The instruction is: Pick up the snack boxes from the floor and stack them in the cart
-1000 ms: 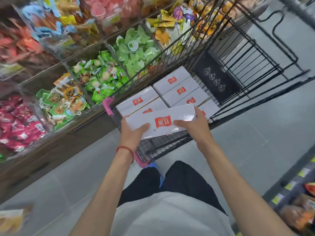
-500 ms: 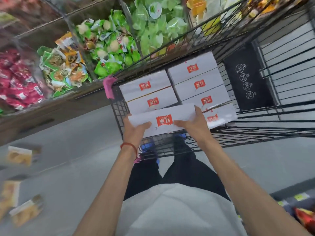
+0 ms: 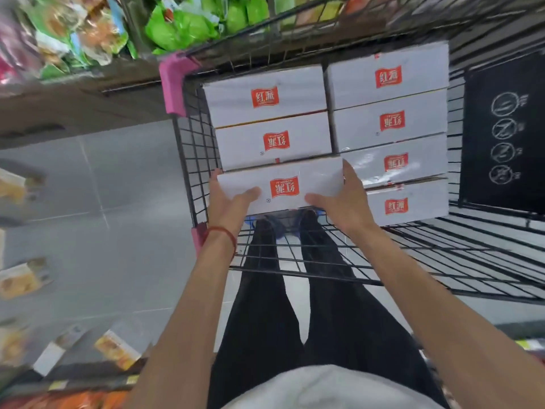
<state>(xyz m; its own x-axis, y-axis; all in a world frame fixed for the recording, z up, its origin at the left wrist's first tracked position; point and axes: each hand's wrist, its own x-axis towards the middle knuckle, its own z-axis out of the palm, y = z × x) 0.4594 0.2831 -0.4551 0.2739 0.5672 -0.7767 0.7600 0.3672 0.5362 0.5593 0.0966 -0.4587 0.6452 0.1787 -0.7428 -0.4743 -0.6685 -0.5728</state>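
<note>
I hold a white snack box (image 3: pixel 283 187) with a red logo flat between both hands, inside the black wire cart (image 3: pixel 188 160). My left hand (image 3: pixel 228 202) grips its left end, thumb on top. My right hand (image 3: pixel 343 199) grips its right end. The held box sits at the near end of the cart's left row, against two white boxes (image 3: pixel 265 119) beyond it. Several more white boxes (image 3: pixel 389 125) fill the right row. Whether the held box rests on the cart floor is hidden.
Shelves of bagged snacks (image 3: pixel 177 28) run along the far side behind the cart. More snack boxes (image 3: pixel 116 348) lie on the grey floor at lower left. A black panel with round symbols (image 3: pixel 504 131) closes the cart's right end. My legs stand under the cart's near edge.
The box has gone down and forward into the cart's left row, beside the stacked boxes. My view has tilted down and closer over the cart.
</note>
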